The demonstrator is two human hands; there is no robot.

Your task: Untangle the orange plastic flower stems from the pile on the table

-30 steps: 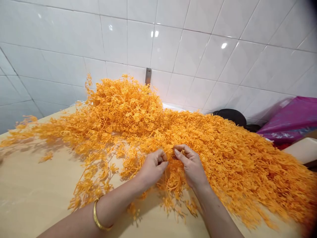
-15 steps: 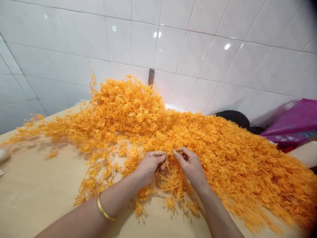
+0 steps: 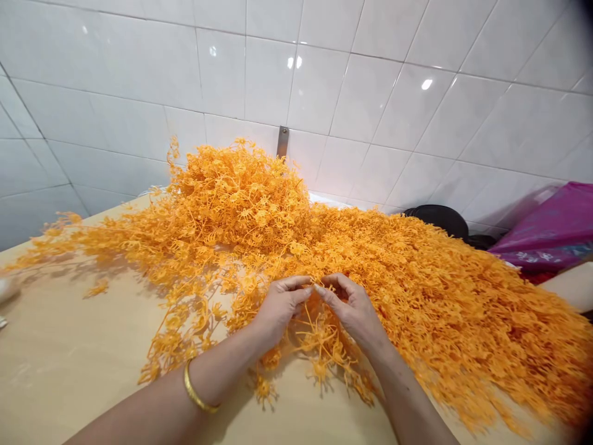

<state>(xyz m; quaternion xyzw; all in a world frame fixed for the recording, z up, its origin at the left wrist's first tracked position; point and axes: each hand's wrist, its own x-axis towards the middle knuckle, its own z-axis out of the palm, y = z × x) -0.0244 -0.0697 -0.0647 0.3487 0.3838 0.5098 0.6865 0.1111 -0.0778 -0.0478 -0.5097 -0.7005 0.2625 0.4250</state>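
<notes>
A large heap of orange plastic flower sprigs (image 3: 445,290) spreads over the table, with a taller mound (image 3: 241,198) toward the wall. At the heap's near edge my left hand (image 3: 285,306) is closed, thumb and index finger pinching a thin orange stem. My right hand (image 3: 352,306) is pinched just beside it on the same sprig, the fingertips of both hands nearly touching. Below them hangs an orange sprig (image 3: 320,346) with several star-shaped flowers. The exact spot between the fingertips is partly hidden.
Beige tabletop (image 3: 69,352) shows at the left and front. One loose orange flower (image 3: 98,288) lies at the left. White tiles and a metal bracket (image 3: 282,142) stand behind. At the right are a black round object (image 3: 438,219) and a purple bag (image 3: 551,228).
My fingertips have come closer together, the right hand shifting slightly left. The hanging sprig has moved a little, and its stems are less spread between my hands.
</notes>
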